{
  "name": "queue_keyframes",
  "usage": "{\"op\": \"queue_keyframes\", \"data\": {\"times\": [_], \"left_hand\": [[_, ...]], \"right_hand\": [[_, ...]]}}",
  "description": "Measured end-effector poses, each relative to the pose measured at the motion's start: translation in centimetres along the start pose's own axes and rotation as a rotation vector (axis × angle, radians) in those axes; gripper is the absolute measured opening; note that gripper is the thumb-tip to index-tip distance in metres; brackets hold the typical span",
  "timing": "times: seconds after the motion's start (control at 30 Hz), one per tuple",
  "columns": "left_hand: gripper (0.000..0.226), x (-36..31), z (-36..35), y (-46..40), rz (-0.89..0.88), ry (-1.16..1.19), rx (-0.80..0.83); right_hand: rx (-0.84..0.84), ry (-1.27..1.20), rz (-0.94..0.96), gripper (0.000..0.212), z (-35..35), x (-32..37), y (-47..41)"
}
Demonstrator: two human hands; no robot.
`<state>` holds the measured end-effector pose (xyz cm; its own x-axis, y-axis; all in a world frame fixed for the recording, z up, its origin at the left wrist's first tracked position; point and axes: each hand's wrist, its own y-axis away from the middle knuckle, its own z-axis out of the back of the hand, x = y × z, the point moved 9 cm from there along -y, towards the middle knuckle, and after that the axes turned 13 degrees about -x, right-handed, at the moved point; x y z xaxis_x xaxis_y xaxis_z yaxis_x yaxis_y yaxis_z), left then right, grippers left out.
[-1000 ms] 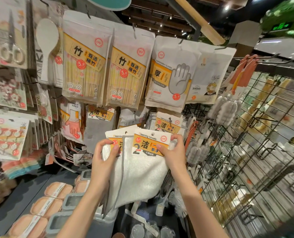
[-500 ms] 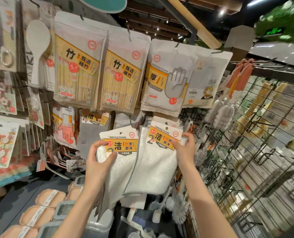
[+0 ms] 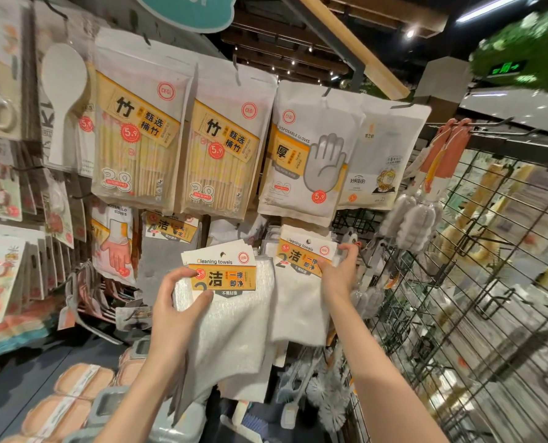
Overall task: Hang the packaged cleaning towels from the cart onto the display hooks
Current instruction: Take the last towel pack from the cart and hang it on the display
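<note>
My left hand (image 3: 178,302) grips a small stack of white cleaning towel packs (image 3: 231,311) by the orange and white header card, thumb across its lower edge. My right hand (image 3: 339,276) pinches the header card of a single white towel pack (image 3: 298,302), held up against the display under the glove packets. The hook behind that card is hidden. A grey towel pack (image 3: 170,251) hangs on the display to the left. The cart is out of view.
Bamboo chopstick bags (image 3: 141,139) and disposable glove packets (image 3: 307,155) hang above. Bottle brushes (image 3: 410,219) hang on a black wire grid (image 3: 474,298) at right. Oval lidded boxes (image 3: 74,388) sit on the low shelf at left.
My right hand has carried the single pack up and right, away from the stack, to the display. My left hand has stayed low with the stack.
</note>
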<state>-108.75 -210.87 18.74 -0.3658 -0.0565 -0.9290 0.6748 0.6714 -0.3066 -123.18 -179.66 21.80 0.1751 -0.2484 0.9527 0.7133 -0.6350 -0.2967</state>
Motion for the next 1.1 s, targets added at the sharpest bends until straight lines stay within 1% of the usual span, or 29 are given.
{"op": "queue_keyframes", "data": {"times": [0.1, 0.17, 0.23, 0.33, 0.4, 0.6, 0.87, 0.97, 1.1], "left_hand": [[0.031, 0.1, -0.3, 0.0, 0.005, -0.002, 0.003], [0.031, 0.2, -0.4, 0.1, 0.008, -0.002, 0.003], [0.030, 0.3, -0.5, 0.2, 0.005, -0.006, 0.004], [0.030, 0.5, -0.7, 0.3, 0.006, -0.007, 0.008], [0.030, 0.6, -0.8, 0.4, 0.004, -0.012, 0.009], [0.030, 0.6, -1.0, 0.4, 0.001, -0.018, 0.018], [0.031, 0.5, -0.9, -0.6, 0.008, 0.001, 0.010], [0.031, 0.2, -1.3, -0.9, 0.000, 0.000, 0.002], [0.031, -0.3, -1.7, -1.2, -0.011, 0.024, -0.015]], "right_hand": [[0.024, 0.032, 0.050, 0.043, -0.4, 0.2, 0.0], [0.006, 0.068, 0.121, 0.046, -0.3, 0.6, -0.1], [0.005, 0.121, 0.176, 0.042, -0.3, 0.8, -0.1], [0.020, 0.140, 0.175, 0.027, -0.3, 0.6, -0.2], [0.023, 0.136, 0.179, 0.024, -0.3, 0.5, -0.2], [0.025, 0.148, 0.178, 0.025, -0.6, -0.7, -0.2], [0.007, 0.238, 0.184, 0.030, -2.5, -0.9, -1.4], [-0.017, 0.296, 0.189, 0.034, -3.2, -1.0, -2.0], [-0.040, 0.427, 0.203, 0.035, -3.8, -0.9, -2.9]]}}
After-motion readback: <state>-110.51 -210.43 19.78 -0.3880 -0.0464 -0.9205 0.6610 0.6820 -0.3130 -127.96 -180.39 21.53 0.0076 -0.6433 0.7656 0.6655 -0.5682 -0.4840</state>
